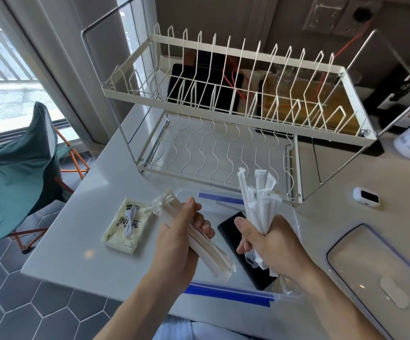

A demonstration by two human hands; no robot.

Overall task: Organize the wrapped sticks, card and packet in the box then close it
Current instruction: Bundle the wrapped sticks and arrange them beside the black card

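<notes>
Sticks gathered: my left hand [182, 231] grips one bundle [199, 238], right hand [270, 241] another [258, 202]; next, I'd lay both in the box [226, 292], lower centre.

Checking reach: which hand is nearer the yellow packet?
Left. The left hand, gripping sticks, is just right of the packet; the right hand is farther right, over the box.

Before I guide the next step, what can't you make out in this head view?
- Box floor: hidden by both hands and stick bundles.
- Black card: partly covered by right hand.
- Packet print: too small.
- Lid: cut off by the right edge.
- Left hand bundle count: sticks overlap.
</notes>
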